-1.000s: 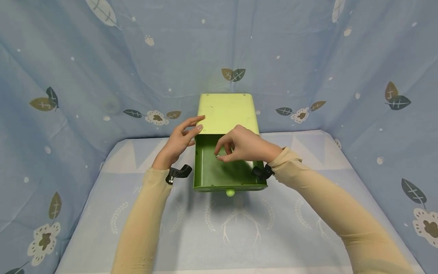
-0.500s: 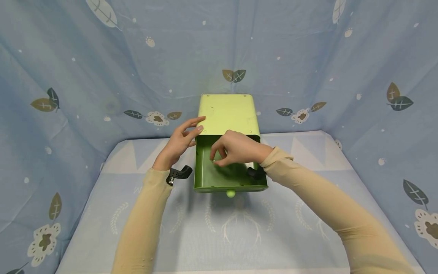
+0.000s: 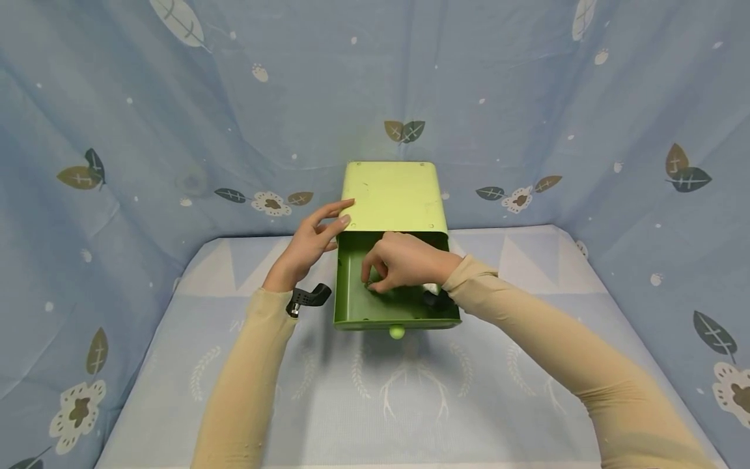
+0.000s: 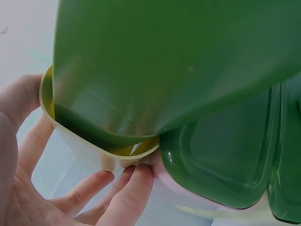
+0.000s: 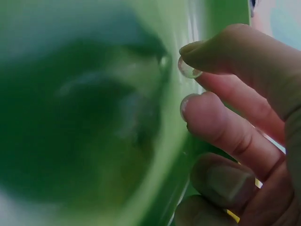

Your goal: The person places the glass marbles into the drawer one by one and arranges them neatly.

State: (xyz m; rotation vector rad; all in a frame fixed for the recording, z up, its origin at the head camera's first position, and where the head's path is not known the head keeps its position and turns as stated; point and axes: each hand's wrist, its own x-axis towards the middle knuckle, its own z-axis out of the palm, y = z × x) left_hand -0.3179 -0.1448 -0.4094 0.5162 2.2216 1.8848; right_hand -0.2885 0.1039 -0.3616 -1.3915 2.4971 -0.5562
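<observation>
A green drawer (image 3: 354, 306) is pulled out from the top of a yellow-green cabinet (image 3: 394, 195). In the head view my right hand (image 3: 407, 260) is lowered into it. A small clear marble (image 5: 190, 68) is pinched at the fingertips of that hand, just off the green drawer surface in the right wrist view. My left hand (image 3: 305, 247) rests against the cabinet's left front corner. Its extended fingers (image 4: 131, 193) touch the rim of the cabinet shell in the left wrist view. Much of the drawer floor is hidden under my right hand.
Another green drawer (image 4: 221, 155) is pushed in below the open one. A round green knob (image 3: 396, 332) sticks out from the open drawer's front. The cabinet stands on a patterned cloth (image 3: 410, 404), with a blue curtain (image 3: 293, 98) behind it.
My right hand has moved down and slightly left, deeper into the drawer, carrying the marble. My left hand stays on the cabinet.
</observation>
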